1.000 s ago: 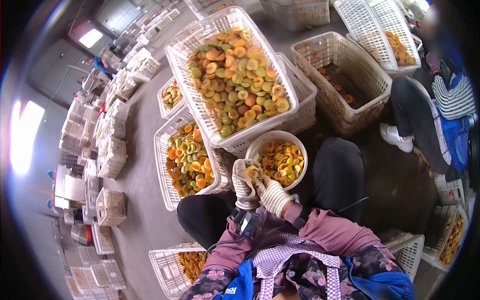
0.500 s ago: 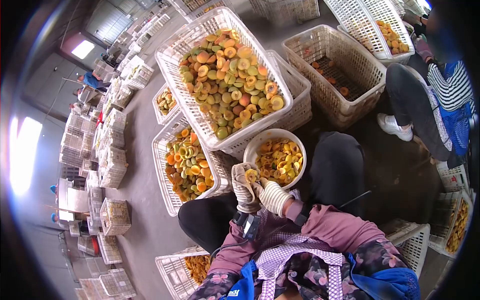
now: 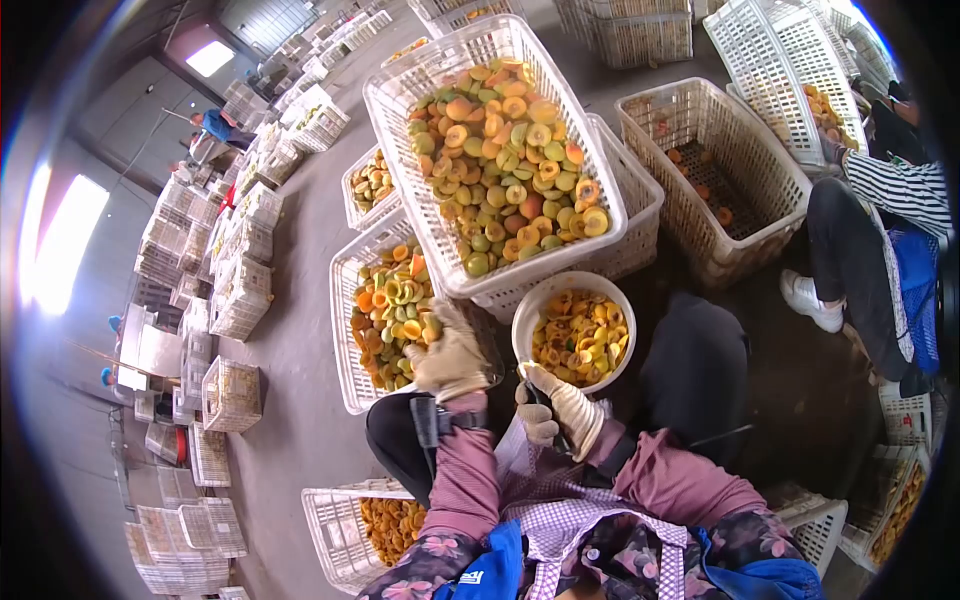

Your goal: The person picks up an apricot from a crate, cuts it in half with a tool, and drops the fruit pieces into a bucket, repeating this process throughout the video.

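Note:
My left hand [image 3: 450,358], in a pale work glove, reaches over the right side of the lower crate [image 3: 345,350] of halved fruit; its fingers are spread and somewhat blurred. Gloved too, my right hand [image 3: 562,408] is closed around a small dark-handled tool [image 3: 562,432] just below the white bucket [image 3: 628,345]. Yellow-orange fruit pieces [image 3: 580,335] fill much of that bucket. Above both hands stands a raised white crate [image 3: 400,175], heaped with green and orange halved fruit [image 3: 510,165].
A deep crate [image 3: 745,250] with a few fruit halves stands at the upper right. Beside it sits a co-worker in a striped sleeve [image 3: 895,185]. Another crate [image 3: 335,540] of orange pieces is at lower left. Stacked crates [image 3: 240,300] line the left.
My hands were together at the bucket's lower left rim, with a piece of fruit between them. My left hand has moved left to the lower crate and opened. The view has shifted slightly.

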